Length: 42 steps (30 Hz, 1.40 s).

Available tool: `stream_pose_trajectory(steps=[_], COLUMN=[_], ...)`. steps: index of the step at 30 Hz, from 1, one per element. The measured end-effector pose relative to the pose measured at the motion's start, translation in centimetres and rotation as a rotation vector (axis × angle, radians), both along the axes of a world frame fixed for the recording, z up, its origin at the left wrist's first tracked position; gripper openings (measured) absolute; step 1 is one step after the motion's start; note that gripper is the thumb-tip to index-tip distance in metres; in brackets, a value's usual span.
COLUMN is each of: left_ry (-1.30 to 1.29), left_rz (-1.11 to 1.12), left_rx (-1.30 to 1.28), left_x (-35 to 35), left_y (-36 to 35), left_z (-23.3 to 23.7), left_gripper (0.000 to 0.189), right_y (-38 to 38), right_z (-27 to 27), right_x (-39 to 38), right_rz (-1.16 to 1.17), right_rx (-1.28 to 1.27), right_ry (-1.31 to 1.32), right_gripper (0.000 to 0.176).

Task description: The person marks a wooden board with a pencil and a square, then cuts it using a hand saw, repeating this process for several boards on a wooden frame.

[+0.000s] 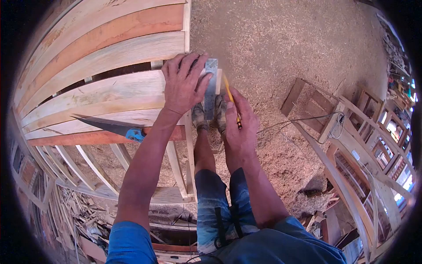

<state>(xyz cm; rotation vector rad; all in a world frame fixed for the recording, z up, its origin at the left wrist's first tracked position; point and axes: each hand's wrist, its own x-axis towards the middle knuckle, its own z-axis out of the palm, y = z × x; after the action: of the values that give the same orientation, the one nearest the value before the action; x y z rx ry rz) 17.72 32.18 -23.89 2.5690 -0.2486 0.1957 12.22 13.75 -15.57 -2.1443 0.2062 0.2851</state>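
Observation:
My left hand [187,83] presses down at the end of a pale plank [127,90], its fingers curled over the top and its thumb against a metal square [210,83]. The square lies across the plank's end, its blade pointing down toward my feet. In my right hand [241,121] is a yellow pencil [228,90], gripped with its tip up, just right of the square and the plank's end. A handsaw [110,126] with a blue handle rests on the boards, left of my left forearm.
Several boards [145,26] form a slatted wooden frame on the left, with open slats [99,167] below. Wood shavings [281,39] cover the ground. At right stand wooden pieces [307,99], a dark cable [303,119] and stacked frames [387,132]. Scrap wood [83,220] lies lower left.

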Motion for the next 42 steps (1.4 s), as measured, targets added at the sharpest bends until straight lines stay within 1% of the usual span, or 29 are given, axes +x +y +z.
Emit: stream_pose_trajectory(steps=[3,6,9,12,15,18,21,22,24,25,26,28,29,30,31,32,33,34,35,36,38,39,40,41,42], left_ry=[-0.018,-0.023,-0.027,-0.032,-0.036,-0.022,-0.033,-0.038,-0.058,-0.066,-0.072,-0.097,-0.102,-0.106,-0.115,-0.04,-0.045,-0.055,0.024,0.101,0.472,0.54,0.609,0.638,0.662], left_rz=[-0.002,-0.007,-0.008,0.0,0.005,0.008,-0.005,-0.009,0.097,0.151,0.285,0.572,0.656,0.735,0.811,0.892,0.955,1.014,1.138,1.263,1.571,1.562,1.554,1.541,1.527], left_rx=[0.008,0.003,0.005,0.011,0.008,-0.007,-0.001,0.004,-0.063,-0.09,-0.082,-0.153,-0.058,0.031,0.11,0.096,0.13,0.162,0.173,0.191,0.104,0.122,0.133,0.021,-0.086], left_x=[0.1,0.3,0.2,0.2,0.3,0.1,0.7,1.0,2.3,3.2,4.4,6.4,6.6,6.6,6.2,4.9,2.5,-0.2,-3.0,-6.3,-11.5,-14.5,-16.2,-18.0,-18.7], left_y=[0.1,0.1,0.1,0.1,0.0,-0.1,0.6,1.0,3.6,5.1,7.0,12.3,14.9,17.0,18.5,20.0,21.4,22.5,22.8,23.0,21.7,21.7,21.4,20.4,19.2], left_z=[0.1,0.2,0.2,0.2,0.0,0.3,0.7,0.8,0.5,0.5,1.5,0.1,0.0,0.2,0.6,0.7,0.4,-0.1,-0.2,-0.2,-1.0,-3.3,-4.1,-5.1,-4.7], left_gripper=[0.056,0.056,0.056,0.056,0.055,0.051,0.044,0.042,0.037,0.035,0.034,0.044,0.048,0.052,0.057,0.071,0.073,0.077,0.083,0.09,0.104,0.109,0.114,0.115,0.116], right_y=[0.2,0.2,-0.1,-0.8,-1.6,-1.8,-2.1,-2.2,-2.5,-3.0,-3.5,-4.0,-4.4,-4.9,-5.1,-5.4,-5.4,-5.8,-5.1,-4.1,-2.3,-3.6,-3.5,-3.4,-1.5], right_z=[-0.6,-0.5,-0.8,-0.4,1.9,4.6,6.9,8.3,12.2,14.0,15.8,18.7,20.0,21.2,21.9,22.8,24.0,25.7,26.4,27.3,28.0,28.6,28.4,28.3,27.7], right_x=[0.5,0.7,0.1,-1.2,-2.4,-2.4,-2.2,-1.5,0.2,0.9,1.4,1.8,2.2,2.9,4.2,5.0,5.4,5.0,5.1,5.2,5.4,5.1,5.1,5.1,5.4], right_rz=[0.045,0.097,0.099,0.165,0.218,0.132,-0.041,-0.159,-0.384,-0.377,-0.371,-0.31,-0.266,-0.171,-0.031,0.083,0.155,0.082,0.048,0.015,-0.005,-0.031,-0.04,-0.05,-0.052], right_rx=[-0.024,-0.037,0.014,0.002,-0.028,0.049,0.202,0.388,0.765,0.773,0.789,0.753,0.802,0.975,1.243,1.449,1.573,1.58,1.587,1.592,1.662,1.717,1.764,1.811,1.86], right_ry=[-0.017,0.062,0.003,-0.05,0.112,0.294,0.212,0.224,0.259,0.225,0.201,0.068,0.022,-0.002,0.015,0.053,0.087,0.073,0.025,-0.024,-0.02,0.073,0.086,0.099,0.03], right_gripper=[0.037,0.041,0.041,0.039,0.037,0.035,0.036,0.037,0.04,0.045,0.051,0.057,0.05,0.043,0.036,0.03,0.024,0.013,0.015,0.021,0.017,0.022,0.023,0.025,0.024])
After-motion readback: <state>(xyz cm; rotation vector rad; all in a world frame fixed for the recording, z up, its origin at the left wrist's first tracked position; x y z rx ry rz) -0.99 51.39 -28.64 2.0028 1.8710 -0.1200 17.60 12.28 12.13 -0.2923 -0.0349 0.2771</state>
